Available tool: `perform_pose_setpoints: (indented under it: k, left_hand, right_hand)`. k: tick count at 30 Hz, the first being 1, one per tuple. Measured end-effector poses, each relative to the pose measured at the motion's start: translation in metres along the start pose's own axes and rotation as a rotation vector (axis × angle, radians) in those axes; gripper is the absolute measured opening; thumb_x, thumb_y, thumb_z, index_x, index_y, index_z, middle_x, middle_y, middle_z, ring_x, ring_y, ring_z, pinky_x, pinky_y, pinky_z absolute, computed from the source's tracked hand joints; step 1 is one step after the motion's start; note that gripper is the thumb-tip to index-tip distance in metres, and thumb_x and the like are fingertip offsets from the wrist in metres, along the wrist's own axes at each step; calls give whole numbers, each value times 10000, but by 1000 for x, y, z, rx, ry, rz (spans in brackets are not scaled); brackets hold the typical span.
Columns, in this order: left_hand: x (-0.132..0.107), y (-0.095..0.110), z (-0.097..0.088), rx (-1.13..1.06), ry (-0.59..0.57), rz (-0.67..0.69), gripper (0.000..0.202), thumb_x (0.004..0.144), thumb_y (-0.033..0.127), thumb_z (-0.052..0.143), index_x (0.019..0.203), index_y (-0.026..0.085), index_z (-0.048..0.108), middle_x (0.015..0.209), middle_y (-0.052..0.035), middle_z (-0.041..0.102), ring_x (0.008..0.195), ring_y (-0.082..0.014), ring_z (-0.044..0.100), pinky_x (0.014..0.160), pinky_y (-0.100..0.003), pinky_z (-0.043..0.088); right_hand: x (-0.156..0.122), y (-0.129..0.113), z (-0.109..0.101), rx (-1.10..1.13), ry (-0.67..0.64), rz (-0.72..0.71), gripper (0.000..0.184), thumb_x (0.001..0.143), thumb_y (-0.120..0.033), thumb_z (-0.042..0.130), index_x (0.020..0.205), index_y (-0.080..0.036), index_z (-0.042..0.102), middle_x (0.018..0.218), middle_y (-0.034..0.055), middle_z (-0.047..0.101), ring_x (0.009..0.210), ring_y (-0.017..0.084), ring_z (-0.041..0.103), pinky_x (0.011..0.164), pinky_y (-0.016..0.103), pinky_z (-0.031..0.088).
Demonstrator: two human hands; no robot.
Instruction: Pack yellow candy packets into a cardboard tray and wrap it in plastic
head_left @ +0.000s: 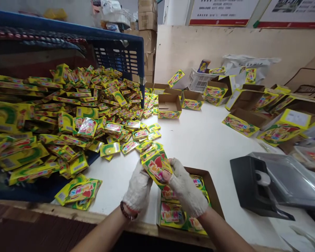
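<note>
Both my hands wear white fingerless-style gloves. Between them is a small stack of yellow-green candy packs (156, 166) printed TWINS, tilted upright. My left hand (139, 187) grips the stack from its left side, its fingers partly hidden behind. My right hand (187, 190) has its thumb on the front pack and reaches over an open display box (216, 196). Inside that box lie several of the same packs in rows, partly covered by my right hand and forearm. A loose pair of packs (78, 190) rests on the table left of my left hand.
A blue crate (140, 59) on the left spills a large heap of packs (89, 105) onto the white table (196, 136). Open cardboard display boxes (170, 105) stand at the back and right. A black tape dispenser (249, 182) sits right, beside a clear plastic tray (291, 178).
</note>
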State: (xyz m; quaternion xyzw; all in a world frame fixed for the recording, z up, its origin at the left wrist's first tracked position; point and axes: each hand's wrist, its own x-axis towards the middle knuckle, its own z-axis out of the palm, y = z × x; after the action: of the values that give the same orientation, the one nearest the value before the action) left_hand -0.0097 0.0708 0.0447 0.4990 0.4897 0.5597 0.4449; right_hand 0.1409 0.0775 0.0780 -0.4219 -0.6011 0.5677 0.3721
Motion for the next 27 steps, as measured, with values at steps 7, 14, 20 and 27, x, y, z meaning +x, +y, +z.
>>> perform_pose_setpoints:
  k: [7,14,20,27]
  left_hand:
    - [-29,-6,12,-32,-42,90,599,953,612,290,1371,223,472,1374,-118,565,1274,-267,540,1115,-481,418]
    - [-51,-36,31,402,-165,238,579,944,493,460,1457,231,402,1515,-124,416,1402,-288,386,1180,-511,315]
    - [-69,-35,17,106,-16,-83,559,979,519,332,1461,238,364,1531,-94,396,1398,-235,396,1170,-428,350]
    - [-94,-39,24,116,-127,-100,684,941,599,351,1513,234,269,1582,-78,302,1460,-252,275,1215,-425,256]
  right_hand:
    - [-48,-6,-65,-646,-7,80,421,807,-306,587,1206,-222,485,1162,77,608,1026,236,599,910,406,502]
    - [-58,48,-71,-933,24,-46,622,756,-101,505,1377,-119,471,1324,177,514,1242,303,475,1080,507,395]
    - [-42,8,-78,-618,-401,254,548,755,-364,671,1275,-206,601,1185,78,658,1046,265,622,936,404,500]
    - [-49,20,-39,-743,-398,163,388,837,-278,513,1180,-190,669,1192,121,678,1092,280,617,967,432,479]
